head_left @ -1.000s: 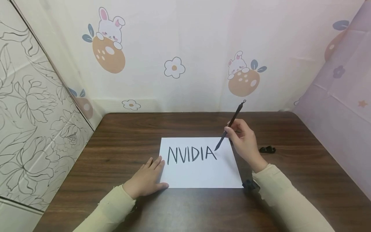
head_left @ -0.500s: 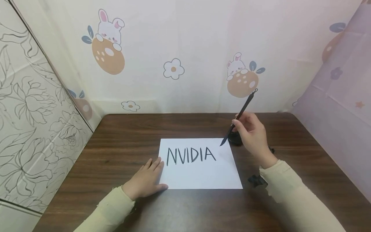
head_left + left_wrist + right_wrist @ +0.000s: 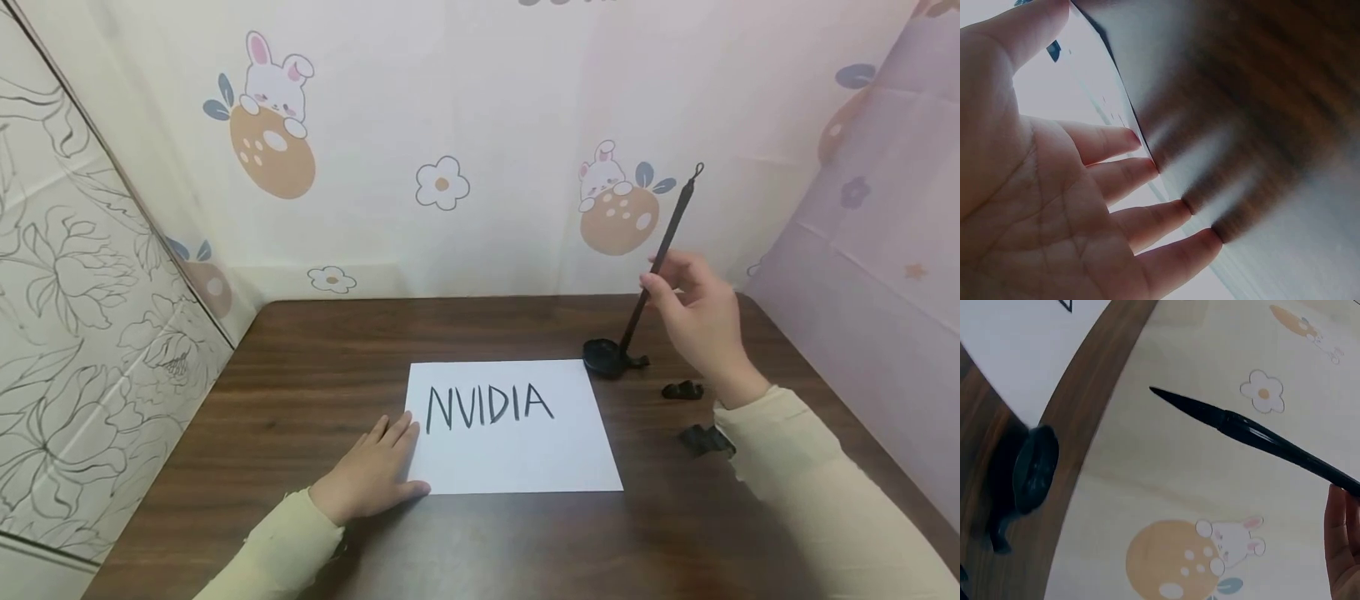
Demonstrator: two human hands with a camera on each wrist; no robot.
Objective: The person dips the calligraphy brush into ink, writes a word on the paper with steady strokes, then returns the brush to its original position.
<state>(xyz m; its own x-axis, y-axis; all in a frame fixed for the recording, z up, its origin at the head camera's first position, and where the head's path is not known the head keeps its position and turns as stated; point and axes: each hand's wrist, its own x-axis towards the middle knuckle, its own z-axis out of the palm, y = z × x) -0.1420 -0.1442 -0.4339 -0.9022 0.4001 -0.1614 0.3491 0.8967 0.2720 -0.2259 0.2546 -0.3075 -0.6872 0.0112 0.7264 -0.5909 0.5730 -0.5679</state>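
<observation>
My right hand point(image 3: 701, 321) pinches a dark writing brush point(image 3: 666, 242) by its shaft, hanging loop up and bristles down. In the right wrist view the pointed bristles point(image 3: 1185, 405) hang apart from a small black ink dish point(image 3: 1036, 469) with a stubby handle. That dish stands by the far right corner of a white sheet of paper point(image 3: 517, 462). Black brushed letters point(image 3: 489, 407) on the sheet read "NVIDIA". At its left edge my left hand point(image 3: 367, 475) lies on the table, fingers extended, thumb and fingertips at the paper's edge.
Two small black objects, one farther back point(image 3: 682, 390) and one nearer point(image 3: 707, 440), lie right of the sheet; their kind is unclear. The dark wooden table point(image 3: 322, 350) ends against a rabbit-print cloth point(image 3: 517, 100) behind, with patterned panels at both sides.
My right hand has lifted the brush away from the last letter, moving right and back towards the ink dish, and the brush stands steeper. My left hand stays at the paper's edge.
</observation>
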